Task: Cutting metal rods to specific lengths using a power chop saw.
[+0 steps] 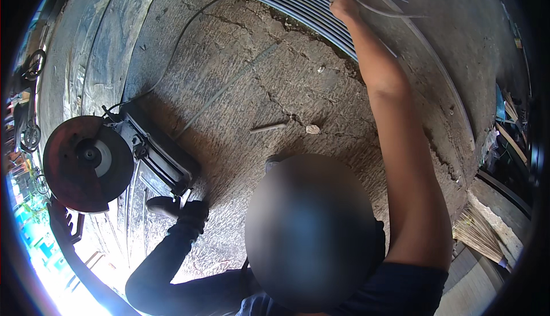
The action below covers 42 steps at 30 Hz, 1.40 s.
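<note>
My right arm reaches far forward, and my right hand [344, 7] is closed at the outer edge of a row of grey metal rods [298, 2]. Its fingers curl at the outermost rod, and the fingertips are partly hidden. The rods lie side by side on the ground. My left hand does not show. A cut-off saw [172, 153] with a large dark abrasive disc [117, 170] stands at the left. Beside its base rests a dark shoe [163, 206], at the end of what looks like my bent leg in dark trousers [166, 259].
A power cord [182, 35] runs from the saw across the rough, cracked concrete [229, 87]. A short stick [268, 127] and a stone [312, 129] lie mid-floor. Loose curved strips [384, 10] are beyond my hand. A straw broom [478, 236] lies at the right. A blurred round patch hides the lower middle.
</note>
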{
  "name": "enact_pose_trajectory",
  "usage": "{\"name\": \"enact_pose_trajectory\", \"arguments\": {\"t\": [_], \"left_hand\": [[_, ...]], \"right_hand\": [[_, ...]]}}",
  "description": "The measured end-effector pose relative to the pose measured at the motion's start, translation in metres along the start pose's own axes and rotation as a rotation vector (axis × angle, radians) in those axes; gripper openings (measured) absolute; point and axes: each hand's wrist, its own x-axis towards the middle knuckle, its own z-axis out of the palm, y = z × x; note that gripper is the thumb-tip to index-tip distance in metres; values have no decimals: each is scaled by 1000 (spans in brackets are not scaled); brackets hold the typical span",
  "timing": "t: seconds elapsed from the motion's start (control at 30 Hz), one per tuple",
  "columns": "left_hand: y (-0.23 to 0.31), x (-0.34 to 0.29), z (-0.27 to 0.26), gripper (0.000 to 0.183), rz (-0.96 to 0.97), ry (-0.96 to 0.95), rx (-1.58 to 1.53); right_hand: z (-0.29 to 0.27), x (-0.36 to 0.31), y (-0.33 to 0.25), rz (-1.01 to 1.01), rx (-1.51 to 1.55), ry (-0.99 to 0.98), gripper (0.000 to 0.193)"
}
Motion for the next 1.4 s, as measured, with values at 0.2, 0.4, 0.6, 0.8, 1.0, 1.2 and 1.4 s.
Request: {"name": "enact_pose_trajectory", "arguments": {"t": [0.2,0.4,0.6,0.8,1.0,1.2,1.4], "left_hand": [[5,1,9,56,-21,6,-37],[13,4,13,56,-52,22,-74],[15,3,12,55,-79,37,-102],[16,2,12,55,-100,48,-116],[18,-3,10,55,-99,63,-140],[12,-1,4,55,-89,29,-146],[17,-6,22,58,-80,130,129]], "right_hand": [[27,13,12,89,198,76,21],[25,10,3,251,127,-114,16],[30,11,3,298,325,14,12],[28,17,6,308,288,-80,7],[8,-12,-15,418,536,-117,9],[42,-64,-34,-11,-99,401,58],[51,-69,-30,-2,-244,327,66]]}}
